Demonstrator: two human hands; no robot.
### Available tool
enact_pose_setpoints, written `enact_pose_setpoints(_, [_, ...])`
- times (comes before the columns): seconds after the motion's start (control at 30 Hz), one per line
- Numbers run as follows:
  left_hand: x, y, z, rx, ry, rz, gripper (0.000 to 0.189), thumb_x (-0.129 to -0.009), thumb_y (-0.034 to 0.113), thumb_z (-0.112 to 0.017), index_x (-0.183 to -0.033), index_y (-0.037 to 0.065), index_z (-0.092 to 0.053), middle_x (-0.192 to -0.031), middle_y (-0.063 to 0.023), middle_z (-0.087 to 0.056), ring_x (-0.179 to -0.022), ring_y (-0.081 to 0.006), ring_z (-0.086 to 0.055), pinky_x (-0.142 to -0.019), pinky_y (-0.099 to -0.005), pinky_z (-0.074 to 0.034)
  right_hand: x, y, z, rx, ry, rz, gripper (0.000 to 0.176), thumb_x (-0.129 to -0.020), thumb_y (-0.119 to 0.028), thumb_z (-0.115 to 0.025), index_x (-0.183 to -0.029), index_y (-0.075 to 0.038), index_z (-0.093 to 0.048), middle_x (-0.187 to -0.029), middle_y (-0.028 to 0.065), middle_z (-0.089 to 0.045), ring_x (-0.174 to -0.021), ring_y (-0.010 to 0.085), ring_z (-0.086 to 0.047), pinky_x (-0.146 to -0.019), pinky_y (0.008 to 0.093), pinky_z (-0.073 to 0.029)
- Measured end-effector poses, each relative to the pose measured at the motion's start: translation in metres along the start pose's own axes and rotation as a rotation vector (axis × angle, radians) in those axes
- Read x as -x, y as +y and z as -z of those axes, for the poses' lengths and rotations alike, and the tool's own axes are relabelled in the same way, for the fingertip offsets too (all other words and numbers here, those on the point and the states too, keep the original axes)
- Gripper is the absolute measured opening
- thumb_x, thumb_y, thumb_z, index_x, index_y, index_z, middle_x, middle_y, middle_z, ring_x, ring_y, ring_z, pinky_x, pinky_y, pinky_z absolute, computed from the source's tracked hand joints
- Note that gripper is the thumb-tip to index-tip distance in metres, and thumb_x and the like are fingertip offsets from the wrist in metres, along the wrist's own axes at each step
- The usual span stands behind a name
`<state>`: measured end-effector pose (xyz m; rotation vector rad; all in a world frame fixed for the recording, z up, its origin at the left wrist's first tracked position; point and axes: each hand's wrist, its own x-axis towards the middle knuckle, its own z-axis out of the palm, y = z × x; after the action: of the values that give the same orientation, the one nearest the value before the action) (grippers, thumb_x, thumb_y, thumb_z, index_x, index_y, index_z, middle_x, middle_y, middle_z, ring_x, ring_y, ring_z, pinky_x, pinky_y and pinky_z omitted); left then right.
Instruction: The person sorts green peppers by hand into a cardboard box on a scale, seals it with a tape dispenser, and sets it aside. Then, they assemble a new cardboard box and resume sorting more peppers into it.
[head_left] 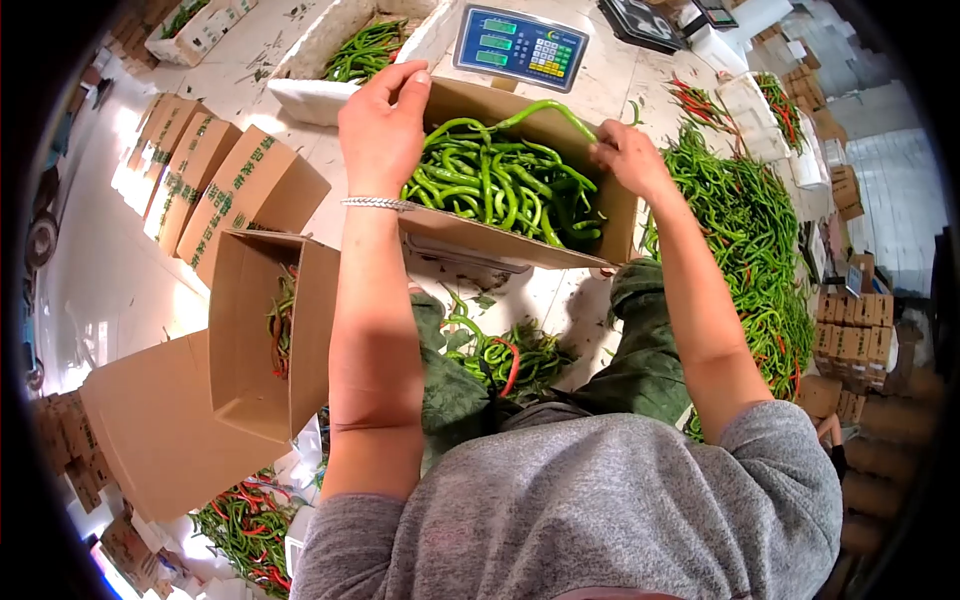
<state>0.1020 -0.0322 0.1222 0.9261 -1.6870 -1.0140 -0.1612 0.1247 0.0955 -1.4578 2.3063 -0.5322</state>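
Observation:
An open cardboard box (490,232) full of long green chili peppers (500,180) stands in front of my knees. My left hand (383,128) is at the box's left end, fingers stretched forward and thumb apart, with nothing visible in it. At the right wall, my right hand (630,158) has its fingers curled round the end of one long green chili pepper (548,106). That pepper arches above the others inside the box. Just behind the box is a scale display (521,47) with lit green readouts and a keypad.
A large heap of green peppers (745,250) spreads on the right. Between my legs lies a smaller pile (515,358). To the left are a tilted cardboard box (250,390) with a few peppers and several folded cartons (235,200). A white foam box (305,65) stands behind.

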Motion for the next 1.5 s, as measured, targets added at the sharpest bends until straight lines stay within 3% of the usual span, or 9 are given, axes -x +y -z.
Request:
enact_pose_setpoints(0.23, [0.002, -0.001, -0.007, 0.03, -0.035, 0.014, 0.025, -0.084, 0.023, -0.062, -0.101, 0.006, -0.068, -0.084, -0.009, -0.068, -0.076, -0.0168, -0.061, -0.074, -0.0281, -0.047, 0.002, 0.046, -0.058, 0.095, 0.136, -0.09, 0.036, -0.081, -0.019, -0.063, -0.111, -0.002, -0.052, -0.1, 0.0242, -0.062, -0.096, 0.0416, -0.058, -0.082, 0.0469, -0.046])
enact_pose_setpoints(0.47, [0.0, 0.001, -0.007, 0.06, -0.034, 0.024, 0.025, -0.085, 0.023, -0.062, -0.101, 0.005, -0.067, -0.083, -0.0087, -0.068, -0.075, -0.0165, -0.061, -0.073, -0.0278, -0.047, -0.016, 0.025, -0.07, 0.494, -0.233, -0.174, 0.021, -0.082, -0.011, -0.052, -0.101, -0.006, -0.061, -0.105, 0.0186, -0.063, -0.101, 0.0334, -0.06, -0.084, 0.0416, -0.05])
enact_pose_setpoints(0.63, [-0.002, -0.002, -0.007, 0.03, -0.019, 0.004, 0.024, -0.085, 0.023, -0.061, -0.101, 0.006, -0.067, -0.082, -0.0084, -0.067, -0.074, -0.0157, -0.06, -0.072, -0.0273, -0.046, -0.022, 0.04, -0.073, 0.443, 0.297, 0.176, 0.016, -0.08, -0.007, -0.048, -0.09, -0.007, -0.062, -0.089, 0.0165, -0.064, -0.084, 0.035, -0.062, -0.072, 0.0457, -0.05])
enact_pose_setpoints(0.87, [0.0, 0.003, -0.001, 0.054, -0.015, 0.034, 0.024, -0.085, 0.023, -0.06, -0.1, 0.005, -0.067, -0.085, -0.0097, -0.068, -0.078, -0.0183, -0.062, -0.074, -0.029, -0.047, -0.032, 0.085, -0.104, 0.482, 0.01, -0.042, 0.018, -0.082, -0.011, -0.045, -0.083, -0.005, -0.062, -0.087, 0.0203, -0.064, -0.084, 0.0373, -0.063, -0.074, 0.0463, -0.051])
enact_pose_setpoints(1.0, [-0.001, 0.0, 0.0, 0.05, 0.009, 0.012, 0.024, -0.086, 0.022, -0.06, -0.101, 0.005, -0.067, -0.084, -0.0093, -0.068, -0.078, -0.0168, -0.063, -0.073, -0.0282, -0.047, -0.043, 0.034, -0.075, 0.751, -0.281, -0.113, 0.022, -0.082, -0.012, -0.047, -0.087, -0.005, -0.067, -0.094, 0.0146, -0.067, -0.089, 0.0327, -0.065, -0.075, 0.042, -0.053])
enact_pose_setpoints(1.1, [-0.001, -0.003, 0.005, 0.059, 0.018, 0.047, 0.024, -0.086, 0.022, -0.06, -0.101, 0.005, -0.067, -0.082, -0.0084, -0.067, -0.075, -0.0151, -0.062, -0.071, -0.0276, -0.047, -0.051, -0.03, -0.064, 0.683, -0.04, 0.09, 0.019, -0.082, -0.015, -0.052, -0.088, -0.008, -0.068, -0.091, 0.0122, -0.068, -0.084, 0.0303, -0.066, -0.073, 0.0394, -0.054])
enact_pose_setpoints(1.17, [-0.001, -0.001, 0.007, 0.059, 0.01, 0.068, 0.024, -0.086, 0.023, -0.06, -0.101, 0.005, -0.067, -0.081, -0.0073, -0.067, -0.073, -0.0138, -0.061, -0.069, -0.0269, -0.046, -0.076, -0.026, -0.1, 0.297, 0.226, 0.507, 0.021, -0.086, -0.025, -0.053, -0.099, -0.011, -0.063, -0.095, 0.0139, -0.065, -0.094, 0.0308, -0.061, -0.081, 0.0423, -0.049])
enact_pose_setpoints(1.27, [-0.002, -0.003, 0.008, 0.033, 0.019, 0.034, 0.024, -0.086, 0.023, -0.06, -0.101, 0.005, -0.067, -0.078, -0.0056, -0.067, -0.07, -0.0121, -0.059, -0.066, -0.026, -0.045, -0.083, -0.073, -0.119, 0.304, -0.231, 0.279, 0.053, -0.085, -0.043, -0.056, -0.127, -0.012, -0.046, -0.124, 0.0204, -0.05, -0.111, 0.0393, -0.051, -0.089, 0.0461, -0.044])
enact_pose_setpoints(1.5, [-0.003, -0.005, 0.003, 0.069, 0.003, 0.042, 0.023, -0.086, 0.02, -0.06, -0.101, 0.004, -0.067, -0.08, -0.0063, -0.067, -0.072, -0.0114, -0.06, -0.068, -0.0254, -0.046, -0.073, -0.082, -0.183, 0.467, -0.392, 0.271, 0.084, -0.08, -0.072, -0.04, -0.146, -0.023, -0.022, -0.154, 0.0037, -0.006, -0.136, 0.049, -0.006, -0.108, 0.0585, -0.014])
